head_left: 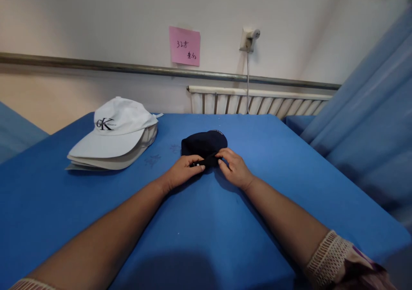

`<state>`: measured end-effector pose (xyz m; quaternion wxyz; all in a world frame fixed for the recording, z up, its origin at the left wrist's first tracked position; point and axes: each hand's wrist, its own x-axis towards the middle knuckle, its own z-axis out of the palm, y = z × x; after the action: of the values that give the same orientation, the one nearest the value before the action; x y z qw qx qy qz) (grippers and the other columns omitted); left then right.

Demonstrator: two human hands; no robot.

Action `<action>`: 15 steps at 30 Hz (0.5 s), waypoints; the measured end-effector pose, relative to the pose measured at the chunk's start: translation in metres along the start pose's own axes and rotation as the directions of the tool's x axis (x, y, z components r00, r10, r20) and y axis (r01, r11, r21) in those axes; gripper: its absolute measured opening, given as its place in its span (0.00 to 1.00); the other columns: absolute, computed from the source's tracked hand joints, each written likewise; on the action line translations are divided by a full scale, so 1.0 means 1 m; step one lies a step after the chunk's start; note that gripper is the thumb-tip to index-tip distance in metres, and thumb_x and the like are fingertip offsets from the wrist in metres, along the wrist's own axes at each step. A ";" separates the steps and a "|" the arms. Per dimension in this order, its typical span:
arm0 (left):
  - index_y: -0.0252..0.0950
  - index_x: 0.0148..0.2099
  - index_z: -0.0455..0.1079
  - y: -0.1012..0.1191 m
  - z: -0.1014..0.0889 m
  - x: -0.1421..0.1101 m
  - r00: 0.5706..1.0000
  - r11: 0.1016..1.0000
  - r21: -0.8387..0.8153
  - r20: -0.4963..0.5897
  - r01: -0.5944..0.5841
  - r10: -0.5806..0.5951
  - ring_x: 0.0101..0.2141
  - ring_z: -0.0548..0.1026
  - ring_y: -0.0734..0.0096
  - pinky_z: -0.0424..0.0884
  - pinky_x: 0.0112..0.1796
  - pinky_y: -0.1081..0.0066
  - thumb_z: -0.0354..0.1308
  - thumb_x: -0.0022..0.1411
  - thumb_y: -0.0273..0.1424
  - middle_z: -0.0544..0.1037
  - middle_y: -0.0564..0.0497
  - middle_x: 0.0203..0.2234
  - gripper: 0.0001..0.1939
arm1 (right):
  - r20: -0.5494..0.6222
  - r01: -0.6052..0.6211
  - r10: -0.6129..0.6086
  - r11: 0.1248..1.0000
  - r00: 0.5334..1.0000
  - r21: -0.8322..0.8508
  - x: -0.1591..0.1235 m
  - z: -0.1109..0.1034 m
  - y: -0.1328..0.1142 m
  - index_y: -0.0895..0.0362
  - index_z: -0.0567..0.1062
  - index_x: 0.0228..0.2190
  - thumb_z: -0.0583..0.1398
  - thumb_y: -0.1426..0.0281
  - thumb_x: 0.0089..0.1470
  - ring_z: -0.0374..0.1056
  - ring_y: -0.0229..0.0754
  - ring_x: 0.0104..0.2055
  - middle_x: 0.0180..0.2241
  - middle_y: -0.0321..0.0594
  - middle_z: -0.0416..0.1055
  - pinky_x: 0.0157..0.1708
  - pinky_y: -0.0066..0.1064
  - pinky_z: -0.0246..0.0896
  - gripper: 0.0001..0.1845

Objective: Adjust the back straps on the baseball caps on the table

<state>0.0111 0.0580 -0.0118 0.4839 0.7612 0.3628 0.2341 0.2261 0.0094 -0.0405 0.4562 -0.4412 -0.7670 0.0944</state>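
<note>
A dark navy cap [203, 143] lies on the blue table, and both hands are on its near edge. My left hand [184, 170] pinches a black strap-like band at the cap's near left, thumb along the front of it. On the other side, my right hand [234, 167] has thumb and fingers closed on the band's right end. A small pale spot shows on the band by the left fingers. The far side of the cap carries small white lettering along its edge. The fingertips under the band are hidden.
To the left stands a stack of several pale caps [119, 127], the top one white with black letters. The table [277, 212] has a blue cover. Behind it are a radiator [238, 103], a metal rail, a pink note [184, 46] and a plugged-in socket [248, 40]. A blue curtain [370, 110] hangs at right.
</note>
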 end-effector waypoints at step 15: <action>0.34 0.30 0.72 0.016 0.000 -0.005 0.990 0.974 -0.175 0.039 0.144 -0.139 0.21 0.64 0.77 0.59 0.24 0.74 0.62 0.51 0.38 0.68 0.56 0.20 0.11 | 0.003 -0.082 0.084 0.983 0.996 -0.167 0.003 0.013 -0.002 0.56 0.67 0.41 0.55 0.75 0.53 0.66 0.46 0.42 0.40 0.45 0.67 0.43 0.40 0.65 0.12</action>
<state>0.0131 0.0501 0.0022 0.5699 0.6904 0.3874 0.2202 0.2142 0.0135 -0.0453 0.4094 -0.5090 -0.7555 0.0510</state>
